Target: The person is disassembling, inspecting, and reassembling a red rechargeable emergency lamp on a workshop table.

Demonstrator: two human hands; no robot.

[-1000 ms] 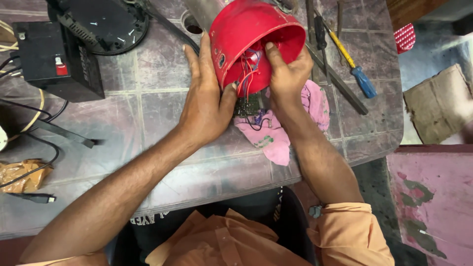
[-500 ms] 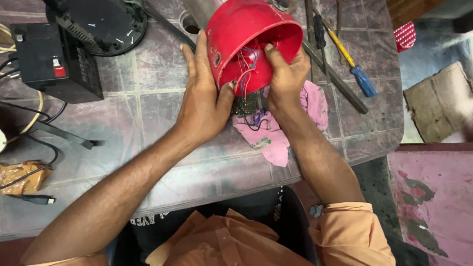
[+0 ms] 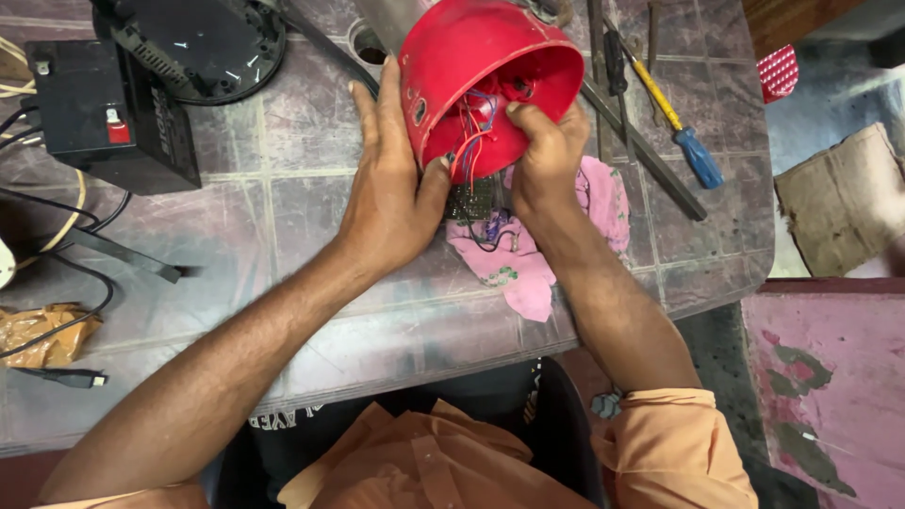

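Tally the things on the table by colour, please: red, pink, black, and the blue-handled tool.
Red: 1, the red shell held by the left hand and right hand.
Pink: 1, the pink cloth.
Black: 2, the black box and round black housing.
Blue-handled: 1, the screwdriver.
Total: 5

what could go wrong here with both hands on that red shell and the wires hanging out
1. The thin wires run from inside the red shell to the small circuit board; tilting the shell further could strain or tear them.
2. The right hand grips the rim right beside those wires, so its fingers might snag them.
3. The board rests on a loose pink cloth, which could slide.
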